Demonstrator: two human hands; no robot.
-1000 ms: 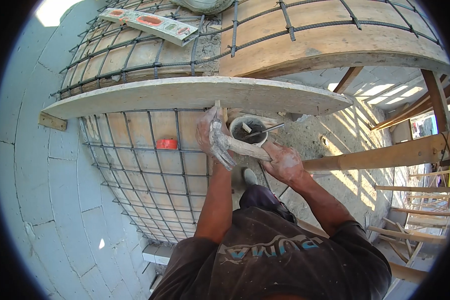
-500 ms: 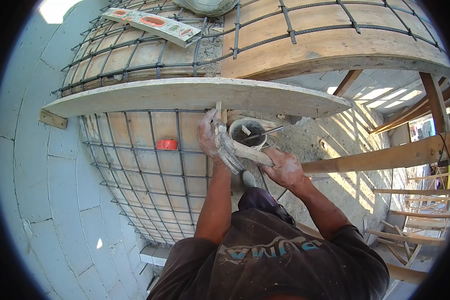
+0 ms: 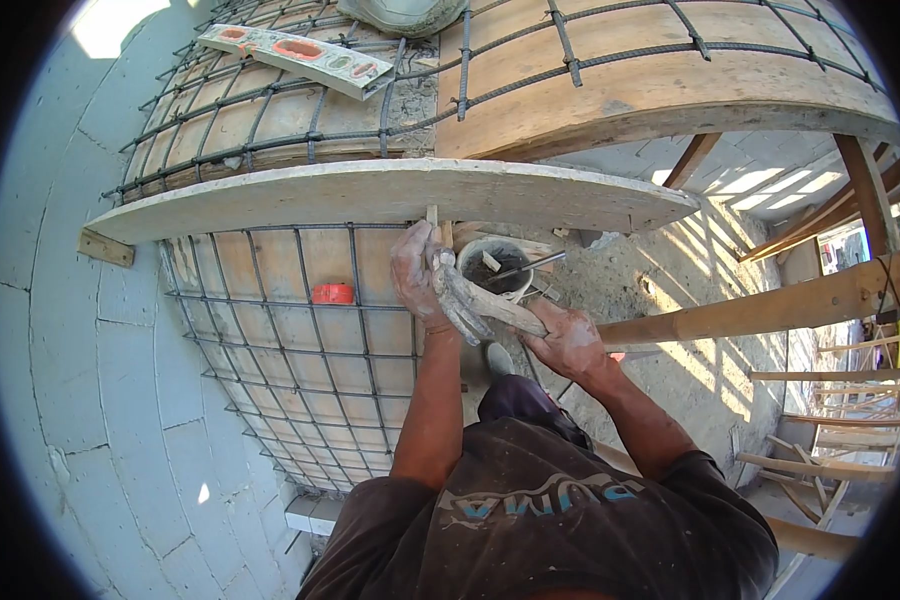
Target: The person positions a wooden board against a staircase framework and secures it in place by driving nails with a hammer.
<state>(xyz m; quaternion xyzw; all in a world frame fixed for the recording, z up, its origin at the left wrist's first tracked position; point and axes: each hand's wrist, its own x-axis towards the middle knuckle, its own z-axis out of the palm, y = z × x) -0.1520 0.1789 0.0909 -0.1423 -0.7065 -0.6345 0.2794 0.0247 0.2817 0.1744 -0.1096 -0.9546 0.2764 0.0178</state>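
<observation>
The right hand [image 3: 570, 345] is wrapped firmly around the handle end of a claw hammer [image 3: 485, 302], whose dusty head points away toward the left hand [image 3: 415, 275] and lies just beside its palm in this view; whether head and palm touch, I cannot tell. The left hand's fingers are bent and drawn together, pinching the lower end of a thin wooden strip [image 3: 432, 215] that stands upright at the long board [image 3: 400, 192] just beyond the fingertips. That board runs well out to both sides of the hands, with a short wood block [image 3: 106, 248] at its far left end. Left of the left hand, a small red object [image 3: 332, 293] rests on the rebar grid [image 3: 315, 350], which lies over pale sheeting; past that rises a wall of light blocks [image 3: 100, 330]. Beyond and between the hands sits a bucket [image 3: 492, 240] with grey contents and a metal rod [image 3: 540, 262] leaning over its rim. Farther beyond the left hand, past the board, a spirit level [image 3: 300, 60] lies across more rebar. To the right of the right hand, a timber beam [image 3: 740, 313] stretches away above the dusty, sunlit floor.
</observation>
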